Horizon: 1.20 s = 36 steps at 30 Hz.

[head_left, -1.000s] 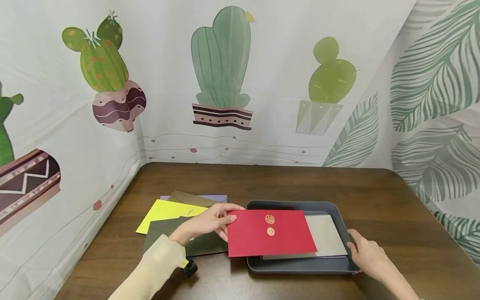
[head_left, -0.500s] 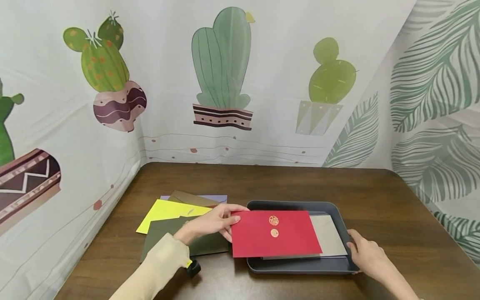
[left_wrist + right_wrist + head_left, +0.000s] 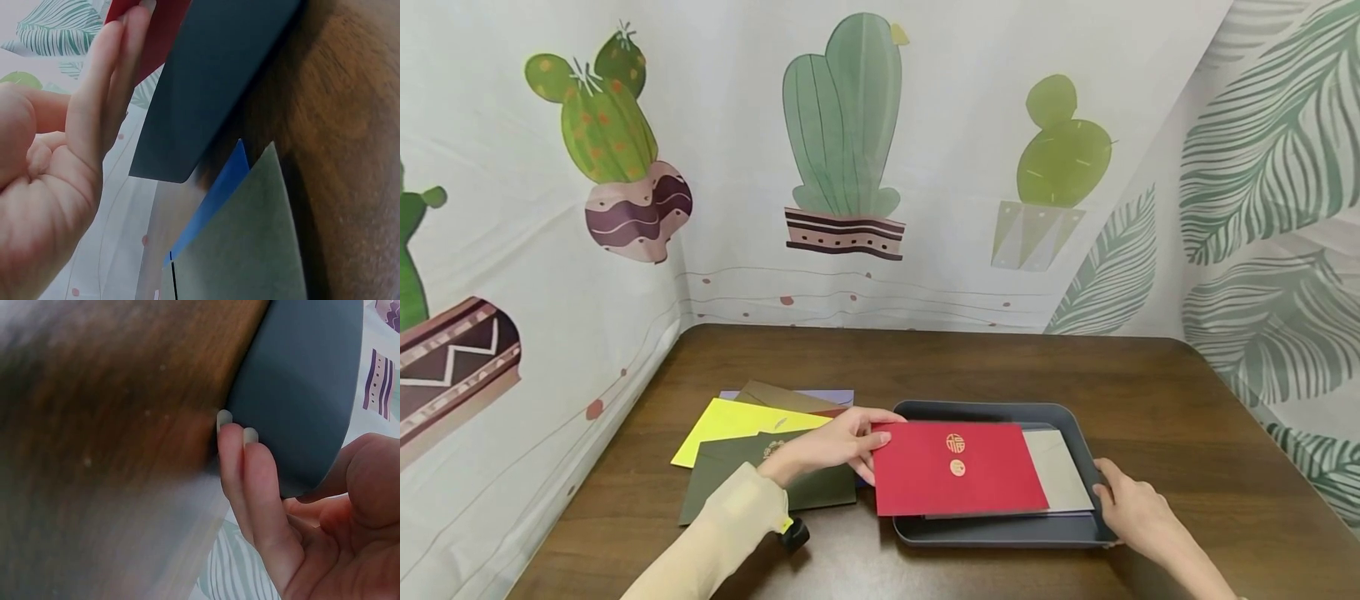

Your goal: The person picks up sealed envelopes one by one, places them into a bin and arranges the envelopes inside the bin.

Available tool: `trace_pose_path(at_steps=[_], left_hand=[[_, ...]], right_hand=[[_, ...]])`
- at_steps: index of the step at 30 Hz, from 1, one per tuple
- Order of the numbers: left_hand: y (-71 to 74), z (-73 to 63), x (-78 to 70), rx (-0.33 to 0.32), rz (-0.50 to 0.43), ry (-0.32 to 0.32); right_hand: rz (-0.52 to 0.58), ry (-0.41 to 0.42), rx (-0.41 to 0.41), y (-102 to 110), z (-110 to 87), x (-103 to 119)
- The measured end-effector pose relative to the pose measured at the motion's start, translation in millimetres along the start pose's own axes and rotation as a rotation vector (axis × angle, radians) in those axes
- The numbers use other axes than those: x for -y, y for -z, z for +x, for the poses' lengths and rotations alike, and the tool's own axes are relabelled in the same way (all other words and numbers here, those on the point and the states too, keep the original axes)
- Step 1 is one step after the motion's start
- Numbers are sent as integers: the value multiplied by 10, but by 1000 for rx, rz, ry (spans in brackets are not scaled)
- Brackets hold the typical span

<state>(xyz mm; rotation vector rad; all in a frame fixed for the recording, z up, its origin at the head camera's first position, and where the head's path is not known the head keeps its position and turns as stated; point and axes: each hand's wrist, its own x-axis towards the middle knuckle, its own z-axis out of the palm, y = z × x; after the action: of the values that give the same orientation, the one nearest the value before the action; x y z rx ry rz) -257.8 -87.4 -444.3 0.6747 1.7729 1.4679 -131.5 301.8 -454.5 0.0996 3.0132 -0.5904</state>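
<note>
At the near edge, a cream sleeve (image 3: 730, 517) with a small black object (image 3: 795, 535) by its cuff reaches across part of a dark green envelope (image 3: 715, 475). Beyond the cuff, the left hand (image 3: 838, 444) pinches the left edge of a red envelope (image 3: 958, 492), thumb on top and fingers beneath. This smooth, flat rectangle bears two gold emblems; it lies over the left part of a tray (image 3: 1000, 535), its edge jutting past the tray's left wall, and hides much of what is inside. Whether it touches the papers below, I cannot tell. A pale envelope (image 3: 1063, 471) shows from under it, lying in the tray. The right hand (image 3: 1138, 508) grips the tray's right end, thumb at the rim, fingers against the smooth, dark grey, rounded outer wall.

Left of the tray, the dark green envelope overlaps a bright yellow envelope (image 3: 722, 427); a blue corner (image 3: 215, 200) peeks out beside the green in the left wrist view. Behind them lie a brown envelope (image 3: 767, 396) and a lavender envelope (image 3: 831, 397). The table (image 3: 1150, 400) is brown, wood-grained and slightly glossy, with rounded far corners. Past it hangs white, creased cloth (image 3: 955, 125) printed with potted cacti and green leaves.
</note>
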Motion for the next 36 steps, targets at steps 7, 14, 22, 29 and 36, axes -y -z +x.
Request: trace_pose_path(at_steps=[7,14,22,29,36], left_hand=[[-36,41,-10,-9,-10,12],[-88,85,-24,-11,-10,27],[-122,111,-46,-10,-18,32],[-143,136,-49,2,-21,20],[-149,184,-21,11,-13,17]], right_hand=[[-11,9,-3,3,20,-10],[0,2,1,-10,-10,-10],[1,-1,-16,-9,-3,0],[-6,4,-21,-12,3,-3],[-5,12,-32,-18,1,-3]])
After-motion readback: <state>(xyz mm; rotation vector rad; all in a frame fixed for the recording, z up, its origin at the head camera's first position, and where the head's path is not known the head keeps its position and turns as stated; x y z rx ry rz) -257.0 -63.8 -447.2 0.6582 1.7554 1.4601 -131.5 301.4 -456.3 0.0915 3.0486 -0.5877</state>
